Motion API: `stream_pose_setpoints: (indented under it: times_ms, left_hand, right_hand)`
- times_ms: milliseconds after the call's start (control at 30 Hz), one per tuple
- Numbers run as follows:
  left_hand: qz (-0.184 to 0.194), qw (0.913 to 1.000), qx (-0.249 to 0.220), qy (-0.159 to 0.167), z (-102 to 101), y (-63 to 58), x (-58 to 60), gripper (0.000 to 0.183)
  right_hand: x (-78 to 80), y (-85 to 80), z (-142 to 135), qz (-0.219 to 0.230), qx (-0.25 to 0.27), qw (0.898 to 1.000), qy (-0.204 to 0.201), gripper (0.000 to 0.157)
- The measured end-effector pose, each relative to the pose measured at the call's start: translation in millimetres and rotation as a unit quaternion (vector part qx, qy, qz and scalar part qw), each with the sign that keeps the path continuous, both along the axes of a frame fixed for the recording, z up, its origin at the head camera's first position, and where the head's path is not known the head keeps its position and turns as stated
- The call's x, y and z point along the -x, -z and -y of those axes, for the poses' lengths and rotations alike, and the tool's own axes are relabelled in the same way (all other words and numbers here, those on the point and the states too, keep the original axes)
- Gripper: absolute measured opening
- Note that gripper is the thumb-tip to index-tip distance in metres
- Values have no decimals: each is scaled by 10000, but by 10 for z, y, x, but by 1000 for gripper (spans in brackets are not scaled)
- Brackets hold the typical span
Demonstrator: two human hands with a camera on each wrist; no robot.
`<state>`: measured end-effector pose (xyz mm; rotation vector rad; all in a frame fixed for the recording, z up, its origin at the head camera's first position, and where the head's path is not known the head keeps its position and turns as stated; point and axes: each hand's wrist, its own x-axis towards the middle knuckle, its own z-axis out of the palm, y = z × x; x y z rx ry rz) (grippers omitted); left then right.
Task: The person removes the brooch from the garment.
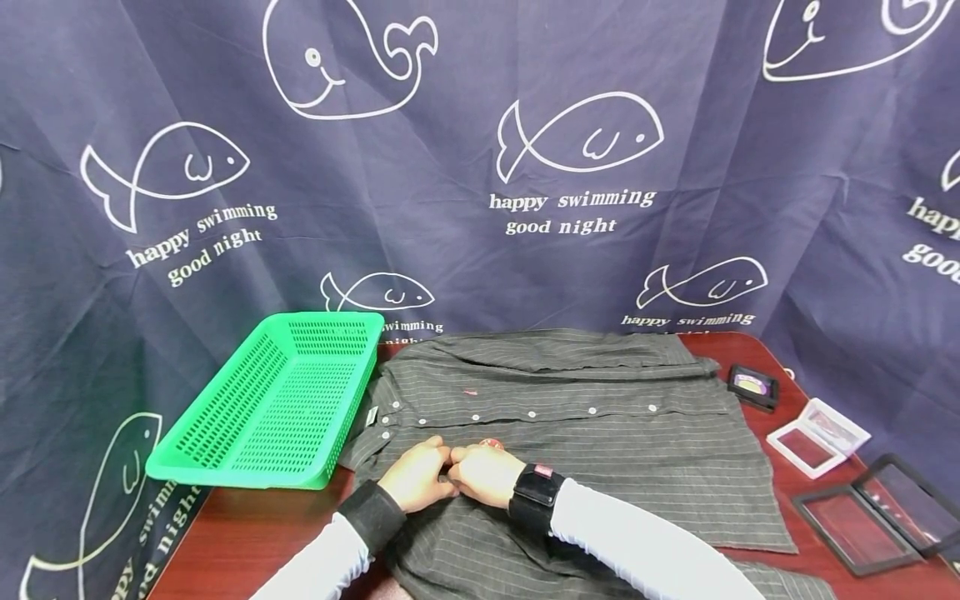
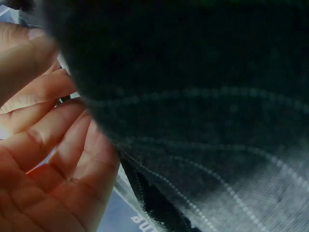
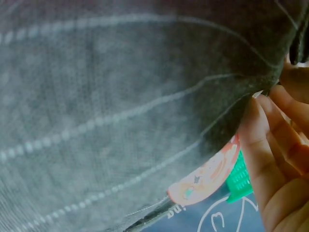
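A dark grey pinstriped shirt (image 1: 600,458) with white buttons lies spread on the table, collar toward the left. On its near front panel, my left hand (image 1: 420,477) and right hand (image 1: 486,475) meet, fingertips almost together, pinching a raised fold of the cloth. A round red badge (image 1: 491,443) shows on the shirt just beyond my right hand; its printed pinkish face (image 3: 207,179) also shows under the fold in the right wrist view. In the left wrist view, my left fingers (image 2: 63,159) are right at the cloth's edge. What lies between the fingertips is hidden.
A green plastic basket (image 1: 277,417) stands on the left of the reddish-brown table (image 1: 232,533). Along the right edge lie a small black case (image 1: 753,387), an open white frame (image 1: 817,437) and an open black frame (image 1: 877,517). A printed blue curtain (image 1: 450,167) hangs behind.
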<state>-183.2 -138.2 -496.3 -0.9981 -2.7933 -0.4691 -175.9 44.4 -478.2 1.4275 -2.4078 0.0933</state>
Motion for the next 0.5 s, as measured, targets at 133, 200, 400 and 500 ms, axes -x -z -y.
stream_pose_setpoints:
  times_ms: [133,200,400,500]
  left_hand:
    - [8,10000,46,-7,-2,-16,2,26]
    - [19,10000,23,-10,-6,-31,2,27]
    - [44,10000,7,-54,-10,-31,1,27]
    - [79,9999,28,-103,-8,-10,-1,26]
  right_hand:
    - [1,-16,-4,-65,-13,10000,3,9]
    - [1,-28,-6,-102,-8,9999,-2,9]
    - [3,-20,0,-289,-122,9995,-18,8]
    - [0,-5,7,-447,-292,9986,10,7]
